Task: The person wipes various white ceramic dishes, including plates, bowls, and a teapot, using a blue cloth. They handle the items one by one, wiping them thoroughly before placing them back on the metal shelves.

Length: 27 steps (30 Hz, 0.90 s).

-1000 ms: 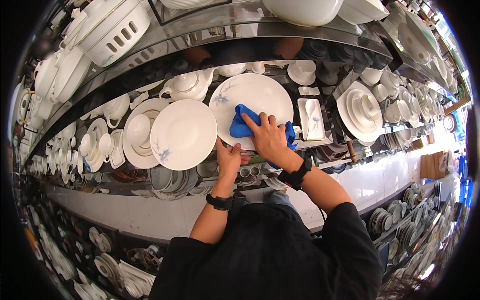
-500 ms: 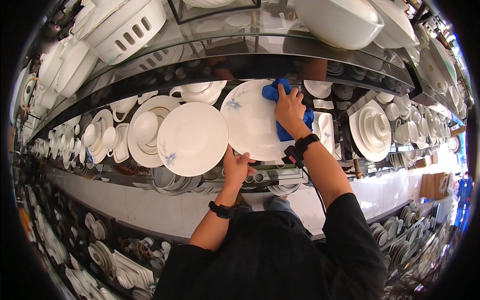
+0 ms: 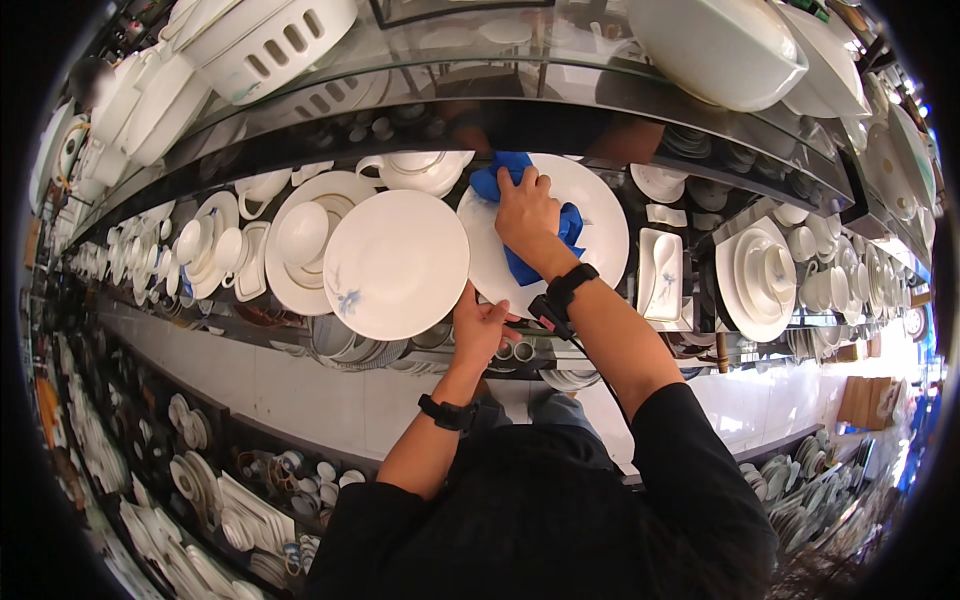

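A large round white plate (image 3: pixel 603 222) leans on the shelf in front of me. My right hand (image 3: pixel 528 208) presses a bunched blue cloth (image 3: pixel 520 266) against its left part, with fingers curled over the cloth. My left hand (image 3: pixel 481 325) is at the plate's lower left rim, its fingers curled there; part of its grip is hidden. Directly left, a smaller round white plate (image 3: pixel 397 265) with a blue flower print overlaps the large plate's edge and partly covers my left hand.
A white rectangular dish (image 3: pixel 660 278) with a spoon stands to the right, beside stacked plates (image 3: pixel 757 285). Bowls (image 3: pixel 306 234) and a teapot (image 3: pixel 418 172) are at the left. Above runs a glass shelf (image 3: pixel 450 85) with a large white tureen (image 3: pixel 715 55). More crockery racks (image 3: pixel 225 525) stand behind me.
My right hand and the blue cloth have moved left across the large plate, baring its right side. My left hand stays at the lower rim. The whole view has shifted slightly.
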{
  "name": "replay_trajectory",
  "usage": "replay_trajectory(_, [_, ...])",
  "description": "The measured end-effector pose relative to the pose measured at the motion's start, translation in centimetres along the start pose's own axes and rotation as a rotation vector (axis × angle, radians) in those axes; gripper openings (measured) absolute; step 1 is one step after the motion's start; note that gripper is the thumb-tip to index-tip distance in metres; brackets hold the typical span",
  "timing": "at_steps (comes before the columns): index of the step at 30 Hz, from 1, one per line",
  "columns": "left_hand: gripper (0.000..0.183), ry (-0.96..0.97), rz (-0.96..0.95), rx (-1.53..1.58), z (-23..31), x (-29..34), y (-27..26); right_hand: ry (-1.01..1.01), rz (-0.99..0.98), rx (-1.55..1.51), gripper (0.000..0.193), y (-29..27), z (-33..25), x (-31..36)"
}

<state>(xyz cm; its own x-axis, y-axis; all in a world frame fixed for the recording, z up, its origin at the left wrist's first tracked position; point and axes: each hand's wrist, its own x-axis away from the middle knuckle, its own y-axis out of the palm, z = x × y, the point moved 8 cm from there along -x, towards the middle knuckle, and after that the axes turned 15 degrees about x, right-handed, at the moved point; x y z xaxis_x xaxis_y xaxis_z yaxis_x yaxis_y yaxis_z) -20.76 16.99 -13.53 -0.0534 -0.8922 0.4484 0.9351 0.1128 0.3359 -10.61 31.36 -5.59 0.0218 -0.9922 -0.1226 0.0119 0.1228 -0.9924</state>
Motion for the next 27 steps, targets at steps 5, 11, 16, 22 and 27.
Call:
replay_trajectory(5, [0.074,0.024,0.001,-0.007,0.5,0.2,0.4,-0.187,0.014,-0.061,0.053,-0.3,-1.2,2.1])
replay_trajectory(11, [0.073,0.026,0.04,-0.019,0.2,0.1,-0.2,-0.416,-0.007,-0.068,0.052,-1.6,-1.5,7.3])
replay_trajectory(16, [0.074,0.06,0.042,0.033,-0.2,0.0,-0.3,-0.526,-0.026,-0.024,0.056,-2.5,1.3,10.6])
replay_trajectory(22, [0.074,0.026,0.008,-0.053,0.9,0.7,0.5,-0.192,0.042,0.001,0.05,-1.3,6.6,4.4])
replay_trajectory(27, [0.073,0.016,0.0,-0.012,0.2,0.5,0.2,-0.178,0.078,0.083,0.049,-0.8,3.2,3.9])
